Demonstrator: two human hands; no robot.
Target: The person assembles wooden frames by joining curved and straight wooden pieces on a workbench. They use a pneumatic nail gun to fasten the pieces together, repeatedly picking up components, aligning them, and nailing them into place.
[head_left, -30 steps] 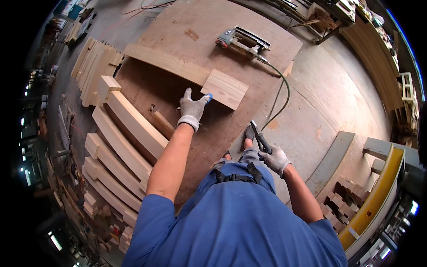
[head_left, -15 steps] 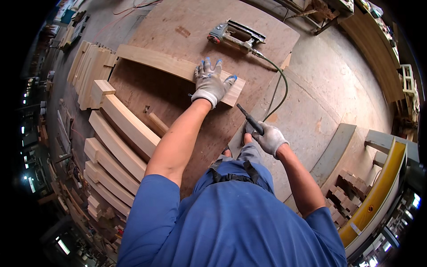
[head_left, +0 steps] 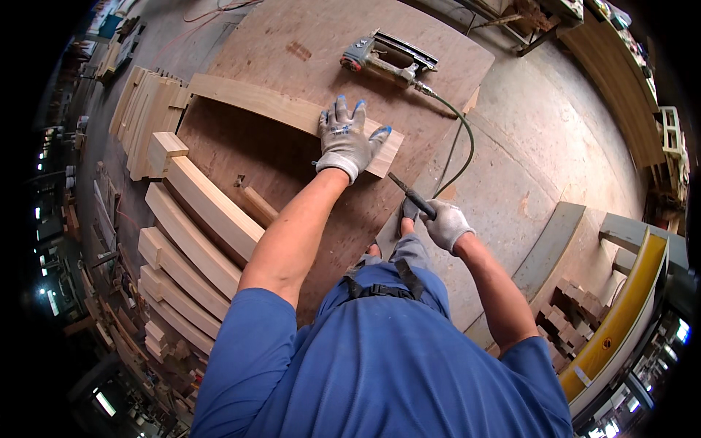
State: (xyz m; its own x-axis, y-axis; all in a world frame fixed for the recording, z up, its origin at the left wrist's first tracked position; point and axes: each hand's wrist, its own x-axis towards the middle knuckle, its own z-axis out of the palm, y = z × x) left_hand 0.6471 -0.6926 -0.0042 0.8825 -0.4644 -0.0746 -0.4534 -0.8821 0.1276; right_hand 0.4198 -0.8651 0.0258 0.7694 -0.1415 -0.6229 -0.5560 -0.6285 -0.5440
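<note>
My left hand (head_left: 345,137), in a grey glove with blue fingertips, lies flat with spread fingers on a long pale wooden board (head_left: 248,99), near its right end. The board rests on a brown plywood worktop (head_left: 292,29). My right hand (head_left: 447,225), also gloved, is closed around a slim dark rod-shaped tool (head_left: 415,195). Its narrow tip points up and left, close to the board's right end. I cannot make out the tool's exact kind. A nail gun (head_left: 387,60) lies on the worktop beyond the board, and a dark green hose (head_left: 471,142) curves from it toward my right hand.
Several curved wooden pieces (head_left: 193,241) lie side by side at the left of the worktop. Beyond them leans a stack of boards (head_left: 150,120). Wood offcuts (head_left: 569,321) and a yellow beam (head_left: 621,306) are at the lower right. My foot (head_left: 410,208) stands beside the worktop's edge.
Almost nothing differs. My left hand stays on the board, and the tool in my right hand has shifted very slightly.
</note>
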